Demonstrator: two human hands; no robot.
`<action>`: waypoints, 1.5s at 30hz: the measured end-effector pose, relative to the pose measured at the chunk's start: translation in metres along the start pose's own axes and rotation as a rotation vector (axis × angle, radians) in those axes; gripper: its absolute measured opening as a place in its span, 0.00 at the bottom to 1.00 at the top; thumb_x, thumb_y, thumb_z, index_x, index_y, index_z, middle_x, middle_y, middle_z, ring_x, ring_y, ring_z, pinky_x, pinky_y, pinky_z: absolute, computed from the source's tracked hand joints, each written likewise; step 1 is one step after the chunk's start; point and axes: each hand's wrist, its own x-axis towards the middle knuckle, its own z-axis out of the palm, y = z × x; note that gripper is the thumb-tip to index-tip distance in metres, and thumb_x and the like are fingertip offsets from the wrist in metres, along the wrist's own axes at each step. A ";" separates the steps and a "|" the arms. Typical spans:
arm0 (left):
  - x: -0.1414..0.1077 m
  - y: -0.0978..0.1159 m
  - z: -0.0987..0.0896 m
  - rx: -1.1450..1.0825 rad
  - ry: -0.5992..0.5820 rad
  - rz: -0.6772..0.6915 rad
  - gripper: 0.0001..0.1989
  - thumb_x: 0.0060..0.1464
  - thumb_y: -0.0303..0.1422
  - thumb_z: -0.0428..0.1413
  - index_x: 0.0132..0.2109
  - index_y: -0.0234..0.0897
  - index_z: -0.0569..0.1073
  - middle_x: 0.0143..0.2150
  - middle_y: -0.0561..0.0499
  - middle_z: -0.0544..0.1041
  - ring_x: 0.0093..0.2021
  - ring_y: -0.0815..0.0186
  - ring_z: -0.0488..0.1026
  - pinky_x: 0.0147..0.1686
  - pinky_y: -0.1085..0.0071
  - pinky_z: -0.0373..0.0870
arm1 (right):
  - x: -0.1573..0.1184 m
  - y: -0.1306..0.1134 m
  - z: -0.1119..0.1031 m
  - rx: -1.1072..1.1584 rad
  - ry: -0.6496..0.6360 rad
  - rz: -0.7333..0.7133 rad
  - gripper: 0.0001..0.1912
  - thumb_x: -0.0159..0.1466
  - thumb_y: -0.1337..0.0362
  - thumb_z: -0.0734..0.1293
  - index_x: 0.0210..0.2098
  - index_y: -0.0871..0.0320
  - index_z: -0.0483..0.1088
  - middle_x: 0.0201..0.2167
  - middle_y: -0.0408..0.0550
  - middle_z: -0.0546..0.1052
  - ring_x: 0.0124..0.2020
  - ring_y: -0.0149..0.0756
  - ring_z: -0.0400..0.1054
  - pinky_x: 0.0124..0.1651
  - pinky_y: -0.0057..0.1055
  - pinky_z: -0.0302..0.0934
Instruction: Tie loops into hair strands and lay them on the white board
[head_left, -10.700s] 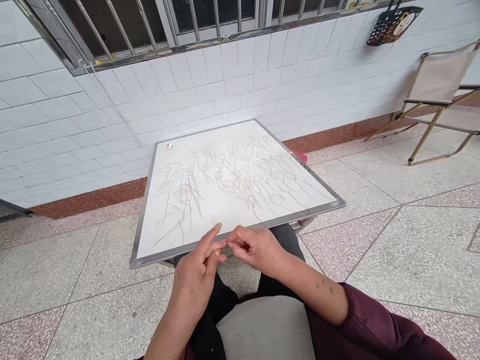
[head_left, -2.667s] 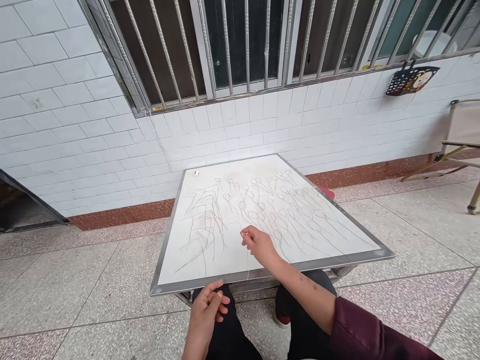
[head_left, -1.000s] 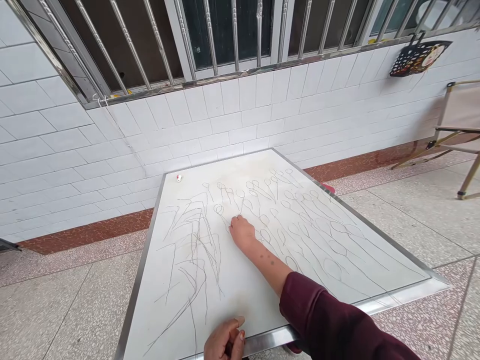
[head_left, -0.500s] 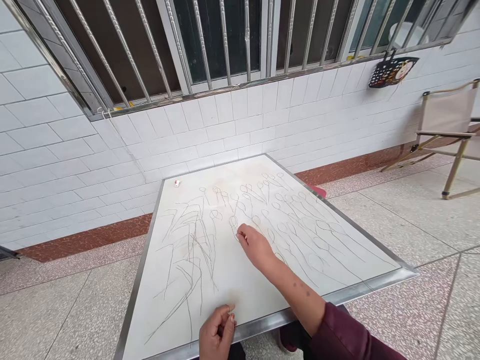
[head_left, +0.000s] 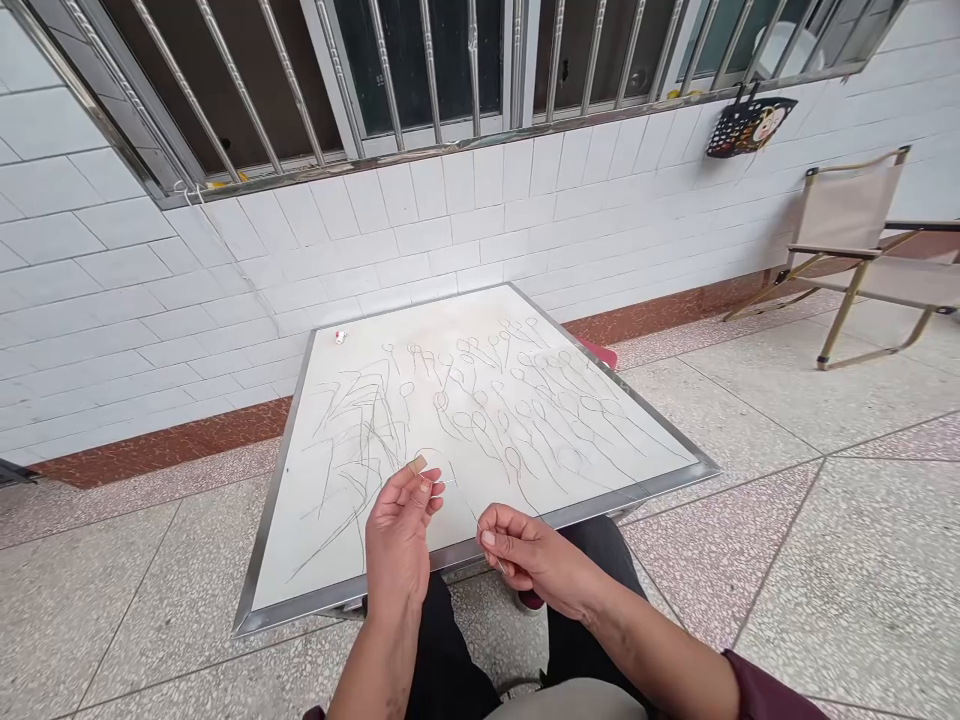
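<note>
My left hand (head_left: 405, 510) is raised over the near part of the table, its thumb and fingers pinching a thin wire (head_left: 454, 476). A tan strip, like tape, covers one of its fingertips. From there the wire bends and runs toward my right hand (head_left: 517, 545), whose closed fingers hold its other part near the table's front edge. Beyond the hands, many looped wires (head_left: 480, 420) lie on the right and middle of the white table (head_left: 262, 585). Bent wires without clear loops (head_left: 330, 480) lie in a tangle on the left.
A small white and red item (head_left: 340, 337) sits at the table's far left corner. The tiled wall (head_left: 360, 260) stands right behind the table, under a barred window. A folding chair (head_left: 847, 220) is on the right, and a dotted bag (head_left: 750, 122) hangs from the bars.
My right hand has drawn back from among the looped wires toward me. My left hand has risen from the front edge, and both now hold a wire. The view has shifted slightly.
</note>
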 end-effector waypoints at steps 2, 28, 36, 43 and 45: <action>-0.010 0.000 0.002 0.032 0.026 0.032 0.17 0.42 0.34 0.70 0.42 0.35 0.80 0.37 0.47 0.82 0.35 0.68 0.76 0.38 0.72 0.71 | -0.008 -0.001 0.000 -0.091 -0.019 -0.024 0.18 0.62 0.50 0.70 0.34 0.58 0.65 0.26 0.39 0.67 0.21 0.23 0.51 0.22 0.22 0.42; -0.070 0.008 -0.004 0.154 -0.214 -0.078 0.16 0.53 0.38 0.63 0.48 0.38 0.77 0.28 0.55 0.70 0.26 0.72 0.64 0.28 0.75 0.66 | -0.038 -0.020 0.012 -0.692 0.286 -0.396 0.13 0.69 0.52 0.61 0.43 0.55 0.69 0.26 0.40 0.69 0.27 0.30 0.61 0.31 0.27 0.56; -0.082 0.005 -0.002 0.235 -0.314 -0.117 0.19 0.55 0.38 0.61 0.53 0.40 0.75 0.31 0.53 0.71 0.26 0.72 0.63 0.28 0.74 0.63 | -0.037 -0.011 0.024 -0.833 0.283 -0.549 0.13 0.70 0.56 0.58 0.43 0.54 0.73 0.29 0.44 0.73 0.28 0.32 0.64 0.33 0.30 0.59; -0.088 0.023 -0.009 0.184 -0.443 -0.294 0.24 0.57 0.37 0.61 0.59 0.39 0.71 0.30 0.52 0.72 0.25 0.73 0.61 0.25 0.75 0.58 | -0.045 -0.021 0.015 -1.000 0.150 -0.672 0.17 0.72 0.55 0.57 0.43 0.55 0.75 0.35 0.48 0.77 0.35 0.35 0.70 0.39 0.31 0.62; -0.090 0.028 -0.010 0.166 -0.471 -0.348 0.25 0.56 0.36 0.62 0.59 0.39 0.71 0.29 0.52 0.71 0.24 0.73 0.59 0.23 0.76 0.54 | -0.047 -0.024 0.013 -1.075 0.120 -0.695 0.19 0.73 0.55 0.56 0.43 0.55 0.76 0.30 0.47 0.76 0.31 0.33 0.68 0.36 0.29 0.61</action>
